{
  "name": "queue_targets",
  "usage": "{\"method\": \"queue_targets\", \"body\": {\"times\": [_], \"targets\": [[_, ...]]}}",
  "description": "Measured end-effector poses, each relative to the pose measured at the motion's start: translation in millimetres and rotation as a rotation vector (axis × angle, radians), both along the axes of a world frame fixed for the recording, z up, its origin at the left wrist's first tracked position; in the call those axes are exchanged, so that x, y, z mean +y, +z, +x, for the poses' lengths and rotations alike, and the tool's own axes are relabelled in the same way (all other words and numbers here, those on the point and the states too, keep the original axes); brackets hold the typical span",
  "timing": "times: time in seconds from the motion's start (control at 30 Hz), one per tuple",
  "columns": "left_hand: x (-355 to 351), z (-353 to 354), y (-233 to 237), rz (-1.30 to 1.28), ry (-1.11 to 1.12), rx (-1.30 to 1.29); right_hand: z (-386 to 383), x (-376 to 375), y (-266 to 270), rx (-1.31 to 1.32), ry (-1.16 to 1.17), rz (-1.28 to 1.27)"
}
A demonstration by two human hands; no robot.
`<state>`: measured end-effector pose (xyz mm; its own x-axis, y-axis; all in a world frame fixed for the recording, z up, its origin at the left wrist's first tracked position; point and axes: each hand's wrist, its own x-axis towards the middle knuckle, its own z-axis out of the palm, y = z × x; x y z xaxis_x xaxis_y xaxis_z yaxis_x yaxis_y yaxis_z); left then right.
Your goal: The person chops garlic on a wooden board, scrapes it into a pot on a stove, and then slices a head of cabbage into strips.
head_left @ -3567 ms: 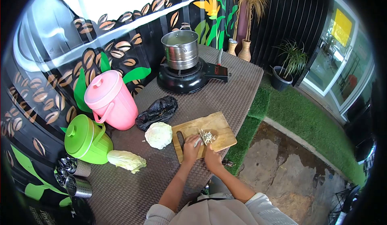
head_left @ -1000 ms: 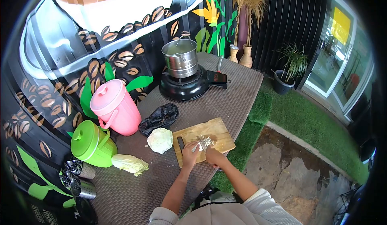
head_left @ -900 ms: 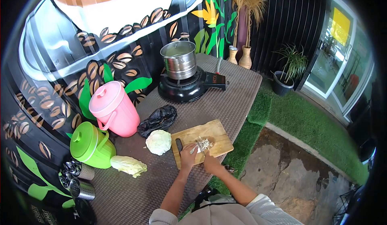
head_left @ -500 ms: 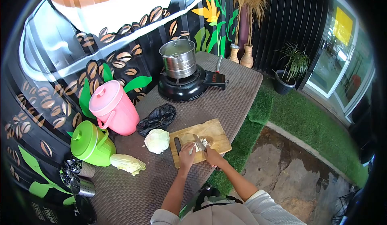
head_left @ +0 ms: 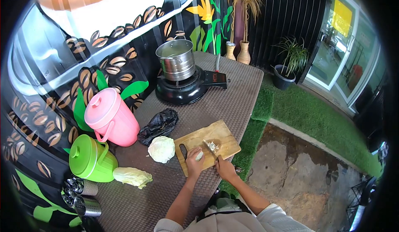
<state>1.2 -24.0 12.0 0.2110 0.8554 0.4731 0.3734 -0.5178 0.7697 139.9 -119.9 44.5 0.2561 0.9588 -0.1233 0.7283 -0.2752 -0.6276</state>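
My left hand point(head_left: 194, 161) rests on the wooden cutting board point(head_left: 222, 131), its fingers closed round a small pale vegetable piece point(head_left: 200, 154) that they partly hide. In my right hand point(head_left: 225, 168) is a knife point(head_left: 210, 146), its blade slanting over the board. Fine white shreds point(head_left: 213, 145) lie by the blade, which is a little apart from the piece. A round pale cabbage point(head_left: 161, 149) sits on the table left of the board. Farther left lies a long napa cabbage point(head_left: 132, 177).
A steel pot point(head_left: 176, 61) stands on a black portable stove point(head_left: 181, 91) at the back. Left are a pink lidded jug point(head_left: 112, 115), a green one point(head_left: 92, 158) and metal utensil holders point(head_left: 87, 206). A crumpled black plastic bag point(head_left: 158, 126) lies behind the round cabbage. The table edge point(head_left: 254, 101) runs along the right.
My right hand and the knife have drawn back to the right, away from the pale piece. My left hand still grips it. The whole view has shifted slightly.
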Motion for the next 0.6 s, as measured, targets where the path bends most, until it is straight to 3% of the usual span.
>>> {"method": "queue_targets", "body": {"times": [0.23, 0.37, 0.6], "targets": [[-1, 0, 1, 0.008, -0.016, -0.003, 7, 4, 5, -0.175, -0.05, 0.175], [-4, 3, 5, 0.018, 0.004, 0.011, 20, -8, 5, -0.189, -0.017, 0.148], [-6, 6, 9, 0.127, 0.0, 0.109, 54, -22, 6, -0.101, -0.015, 0.368]]}}
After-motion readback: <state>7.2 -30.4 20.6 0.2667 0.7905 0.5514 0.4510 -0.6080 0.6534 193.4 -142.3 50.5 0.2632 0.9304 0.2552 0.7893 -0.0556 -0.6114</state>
